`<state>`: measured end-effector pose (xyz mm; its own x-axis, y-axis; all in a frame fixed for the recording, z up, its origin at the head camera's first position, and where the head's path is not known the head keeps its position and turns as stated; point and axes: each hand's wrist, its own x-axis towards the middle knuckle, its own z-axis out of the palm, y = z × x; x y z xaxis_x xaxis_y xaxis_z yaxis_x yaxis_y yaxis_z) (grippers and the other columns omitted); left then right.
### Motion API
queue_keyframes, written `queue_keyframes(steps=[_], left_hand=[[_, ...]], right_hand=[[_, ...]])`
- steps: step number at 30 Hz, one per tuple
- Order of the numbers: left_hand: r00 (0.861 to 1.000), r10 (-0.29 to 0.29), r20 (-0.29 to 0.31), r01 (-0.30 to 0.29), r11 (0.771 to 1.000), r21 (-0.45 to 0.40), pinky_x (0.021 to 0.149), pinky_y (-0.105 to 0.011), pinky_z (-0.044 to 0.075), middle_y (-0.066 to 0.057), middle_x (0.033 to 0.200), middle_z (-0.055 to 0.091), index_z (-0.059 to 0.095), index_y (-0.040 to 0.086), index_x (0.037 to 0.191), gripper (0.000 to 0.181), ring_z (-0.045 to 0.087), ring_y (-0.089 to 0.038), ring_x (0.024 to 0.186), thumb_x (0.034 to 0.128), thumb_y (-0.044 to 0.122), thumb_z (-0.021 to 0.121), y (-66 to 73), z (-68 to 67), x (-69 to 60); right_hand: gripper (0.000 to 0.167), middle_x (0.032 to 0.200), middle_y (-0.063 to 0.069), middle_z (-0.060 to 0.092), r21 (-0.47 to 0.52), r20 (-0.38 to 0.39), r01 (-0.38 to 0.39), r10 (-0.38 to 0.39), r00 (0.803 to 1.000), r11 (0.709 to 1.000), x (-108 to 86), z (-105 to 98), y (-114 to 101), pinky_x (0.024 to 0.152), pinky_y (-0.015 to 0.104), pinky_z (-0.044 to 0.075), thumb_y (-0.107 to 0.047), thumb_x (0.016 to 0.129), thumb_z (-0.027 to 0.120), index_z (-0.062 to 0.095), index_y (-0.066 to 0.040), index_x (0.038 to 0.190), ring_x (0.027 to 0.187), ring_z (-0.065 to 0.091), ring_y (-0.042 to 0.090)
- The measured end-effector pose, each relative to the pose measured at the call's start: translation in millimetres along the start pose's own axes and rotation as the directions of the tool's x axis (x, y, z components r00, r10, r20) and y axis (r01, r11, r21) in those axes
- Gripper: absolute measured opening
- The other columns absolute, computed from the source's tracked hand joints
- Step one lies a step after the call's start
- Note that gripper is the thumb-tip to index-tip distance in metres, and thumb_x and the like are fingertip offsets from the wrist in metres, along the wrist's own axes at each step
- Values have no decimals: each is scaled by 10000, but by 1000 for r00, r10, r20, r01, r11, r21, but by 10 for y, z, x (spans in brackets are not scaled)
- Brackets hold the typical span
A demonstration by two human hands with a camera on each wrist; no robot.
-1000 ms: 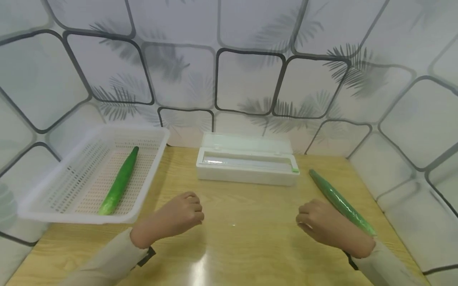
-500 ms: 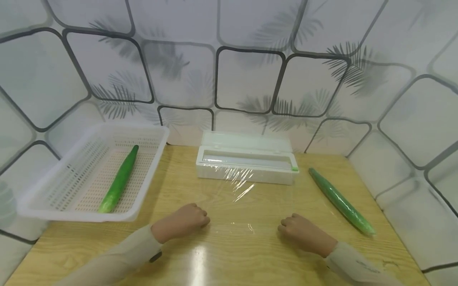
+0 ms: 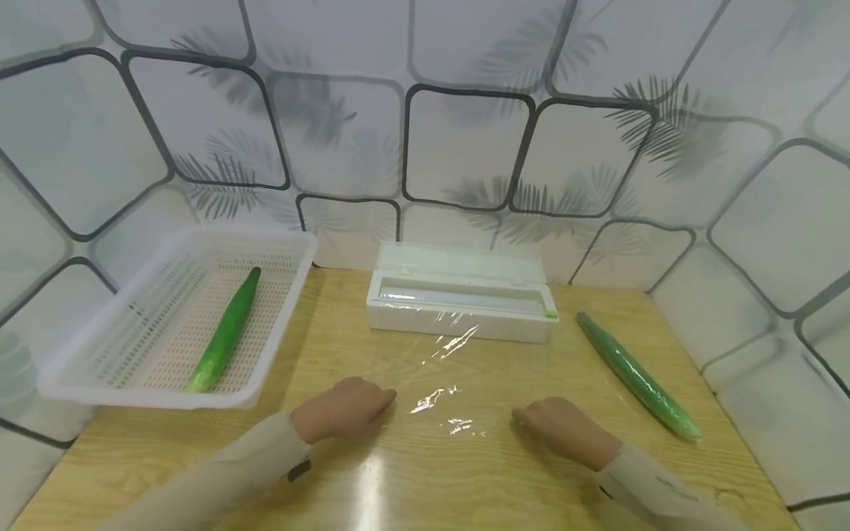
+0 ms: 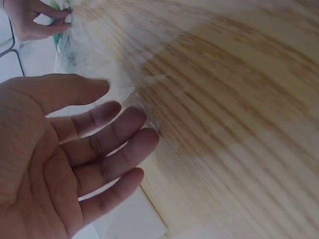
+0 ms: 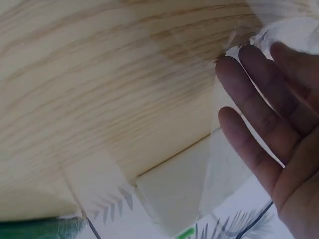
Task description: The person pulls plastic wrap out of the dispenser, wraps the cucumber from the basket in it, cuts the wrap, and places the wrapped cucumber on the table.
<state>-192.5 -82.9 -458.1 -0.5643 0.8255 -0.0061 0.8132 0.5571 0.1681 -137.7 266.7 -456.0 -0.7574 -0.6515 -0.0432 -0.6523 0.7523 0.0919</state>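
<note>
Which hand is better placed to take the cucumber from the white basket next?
Likely the left hand: it is nearer the basket and the cucumber lying inside. The right hand is farther, across the clear film.

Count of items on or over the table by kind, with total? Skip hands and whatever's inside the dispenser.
White perforated plastic basket: 1
Cucumbers: 2 (one in the basket, one outside it)
Cling film dispenser box: 1
Pulled-out cling film sheet: 1
Total: 5

head view: bright | glare streak on tabletop (image 3: pixel 368 488), glints on clear film (image 3: pixel 458 341) | wrist views: dimmer, soft, shadowed
</note>
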Motion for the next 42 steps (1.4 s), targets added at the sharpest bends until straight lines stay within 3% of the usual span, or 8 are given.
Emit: queue_keyframes(steps=[8,12,19,25,29,35,38,42], left_hand=[[995,-99,9,97,984,150,506,-243,352,32,696,483,529,125,838,203,422,-108,591,733,213,678,4,12,121],[991,-129,45,121,981,150,581,-254,410,28,786,503,569,123,952,308,463,-123,674,708,254,703,-15,-2,151],[993,-117,29,113,987,115,548,-234,351,68,740,435,521,161,847,264,404,-92,646,699,266,712,-47,-24,168],[993,-115,34,110,986,127,566,-241,381,53,754,492,531,160,832,218,461,-106,663,737,279,688,-53,-107,123],[995,-101,13,97,979,178,626,-272,451,30,806,557,567,152,888,225,538,-132,713,803,325,684,-26,-300,1],[996,-68,-57,78,977,199,670,-304,475,15,834,567,578,133,923,282,556,-146,737,775,310,740,72,-771,-266],[992,-108,-64,119,973,199,675,-313,474,10,838,562,586,122,945,276,547,-152,745,784,290,734,81,-1031,-389],[980,-184,-71,195,955,222,634,-308,480,3,843,579,610,115,976,268,555,-151,728,803,290,714,-27,-1360,-501]], right_hand=[[81,711,-34,536,77,-28,-19,21,999,997,99,4,99,476,163,389,-130,732,732,670,-106,776,565,379,12],[92,738,-32,537,128,-15,6,-4,1000,992,107,14,171,498,149,394,-125,735,709,632,-104,781,579,379,2],[132,766,-41,563,153,-14,45,-43,999,987,119,-11,248,540,166,433,-146,743,731,627,-112,817,610,438,-1],[48,806,-69,637,219,-62,-60,75,995,974,184,-189,447,626,212,503,-190,839,676,666,-147,858,703,573,37],[75,795,-59,662,296,-189,-141,203,961,945,316,-372,803,694,296,537,-174,880,635,674,-111,882,729,602,70],[122,825,157,687,338,-387,-266,391,835,903,542,-420,1426,726,458,530,-48,889,570,658,25,931,744,640,285],[188,902,230,678,350,-337,-371,485,807,860,641,-318,1662,768,506,510,-74,911,524,640,57,977,812,634,366],[267,941,256,659,320,-224,-462,540,812,827,741,-170,1842,766,517,508,-136,928,473,621,67,1018,845,622,392]])
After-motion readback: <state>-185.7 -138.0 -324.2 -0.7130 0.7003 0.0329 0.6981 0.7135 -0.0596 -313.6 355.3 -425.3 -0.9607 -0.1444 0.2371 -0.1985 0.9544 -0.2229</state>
